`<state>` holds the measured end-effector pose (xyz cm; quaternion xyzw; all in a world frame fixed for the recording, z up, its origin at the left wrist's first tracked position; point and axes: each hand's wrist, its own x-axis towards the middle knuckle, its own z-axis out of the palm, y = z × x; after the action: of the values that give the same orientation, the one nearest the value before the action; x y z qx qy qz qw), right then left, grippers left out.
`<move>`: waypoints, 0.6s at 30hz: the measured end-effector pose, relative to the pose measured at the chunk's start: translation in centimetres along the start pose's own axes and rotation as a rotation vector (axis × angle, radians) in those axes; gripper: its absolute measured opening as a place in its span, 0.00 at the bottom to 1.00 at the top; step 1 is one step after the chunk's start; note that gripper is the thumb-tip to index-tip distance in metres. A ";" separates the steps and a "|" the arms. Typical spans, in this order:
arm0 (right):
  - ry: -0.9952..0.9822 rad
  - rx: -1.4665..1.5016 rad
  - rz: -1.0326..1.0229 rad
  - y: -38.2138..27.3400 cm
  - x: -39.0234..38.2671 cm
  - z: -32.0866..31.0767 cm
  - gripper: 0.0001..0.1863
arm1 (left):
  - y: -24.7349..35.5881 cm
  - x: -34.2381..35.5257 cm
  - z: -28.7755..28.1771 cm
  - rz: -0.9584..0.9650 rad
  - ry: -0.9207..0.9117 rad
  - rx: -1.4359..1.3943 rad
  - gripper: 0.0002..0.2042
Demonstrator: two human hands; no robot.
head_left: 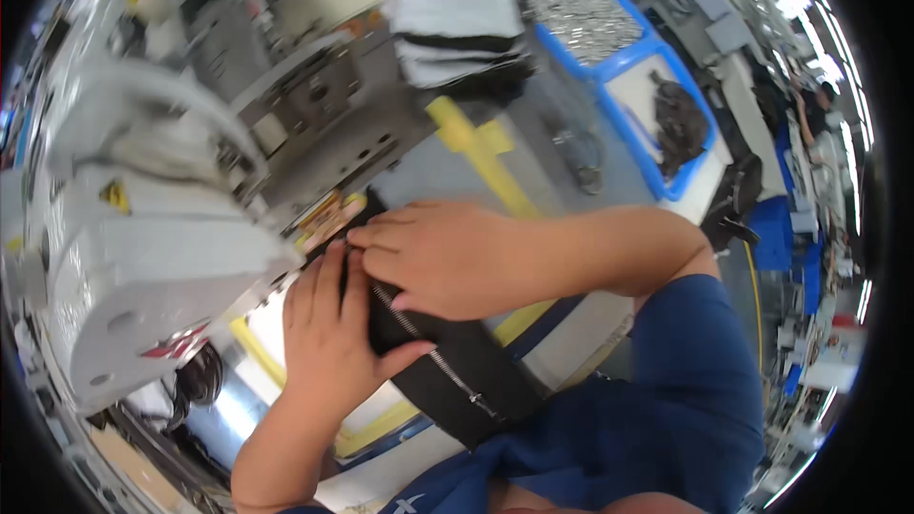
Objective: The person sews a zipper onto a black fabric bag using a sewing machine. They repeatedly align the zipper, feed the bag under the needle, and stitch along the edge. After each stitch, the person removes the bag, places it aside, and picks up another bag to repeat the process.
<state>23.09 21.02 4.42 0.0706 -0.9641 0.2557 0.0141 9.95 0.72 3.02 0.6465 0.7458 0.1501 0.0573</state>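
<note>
A black fabric strip (495, 371) with a silver zipper (416, 328) along its middle lies slanted over the work surface, its near end close to my body. The metal zipper pull (481, 402) sits toward that near end. My left hand (328, 328) rests flat on the strip's left edge, fingers pointing away and thumb spread across toward the zipper. From the right, my right hand (438, 257) lies over the strip's far part, fingers stretched and fingertips almost touching those of the left. Beside both hands is the head of a white sewing machine (181, 266); its needle area is not clearly visible.
Yellow tape strips (486, 162) mark the table. Beyond my hands stands a stack of white and black pieces (457, 9). At the far right, a blue tray (609, 71) holds many small metal parts and some dark pieces (678, 124). Another person (817, 109) is in the background.
</note>
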 end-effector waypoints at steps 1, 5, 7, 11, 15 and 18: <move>0.006 -0.011 -0.001 -0.1 -0.3 -1.0 0.21 | -0.1 -0.5 0.4 -0.001 0.005 0.022 0.58; 0.099 -0.077 0.098 -0.7 -3.2 -5.7 0.16 | 0.3 -0.5 0.5 0.007 -0.007 0.042 0.59; 0.234 -0.087 0.201 0.8 -5.8 -6.9 0.15 | 0.4 -0.5 0.5 0.009 -0.012 0.040 0.58; 0.502 0.041 0.797 5.6 -11.7 -11.7 0.12 | 0.3 -0.6 0.9 0.016 0.017 0.049 0.56; 0.566 -0.297 1.161 13.7 -21.5 -14.4 0.18 | 0.2 -0.7 1.1 0.048 0.051 0.044 0.56; 0.485 -0.354 1.342 18.6 -27.8 -14.7 0.20 | 0.0 -0.6 1.4 0.075 0.068 0.040 0.56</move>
<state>47.80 47.86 6.27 -0.5966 -0.7966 0.0580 0.0785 10.45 0.38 1.66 0.6694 0.7255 0.1592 0.0135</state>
